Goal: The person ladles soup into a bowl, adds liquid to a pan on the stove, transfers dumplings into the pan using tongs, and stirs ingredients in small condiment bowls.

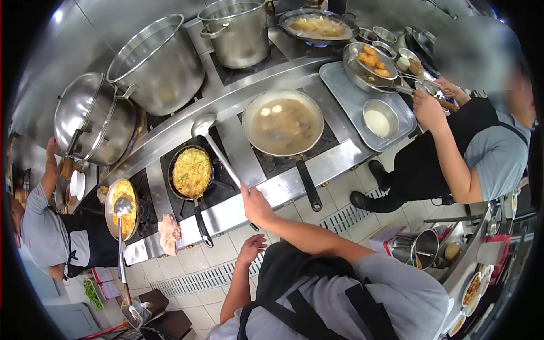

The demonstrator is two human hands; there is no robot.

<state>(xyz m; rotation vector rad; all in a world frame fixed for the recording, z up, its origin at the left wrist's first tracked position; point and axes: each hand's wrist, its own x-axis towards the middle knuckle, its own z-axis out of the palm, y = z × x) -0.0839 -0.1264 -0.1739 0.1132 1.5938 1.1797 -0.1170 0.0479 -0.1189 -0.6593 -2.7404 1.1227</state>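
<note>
My right hand [256,205] is wrapped round the handle of a long steel ladle [218,152], whose bowl rests between the two nearest pans. My left hand [253,248] hangs at the stove's front edge, fingers loosely curled and apart, holding nothing. Up and left of it, a black pan [191,173] holds a yellow-green omelette, its handle pointing toward me. Right of the ladle, a large pan [283,123] contains brownish liquid with two pale pieces. A pinkish cloth [169,233] lies on the stove edge.
A co-worker [453,147] at right holds a strainer of fried pieces above a tray [354,110]. Another person [51,226] stands at far left beside a pan of yellow food [129,214] with a ladle across it. Large pots [158,68] line the back.
</note>
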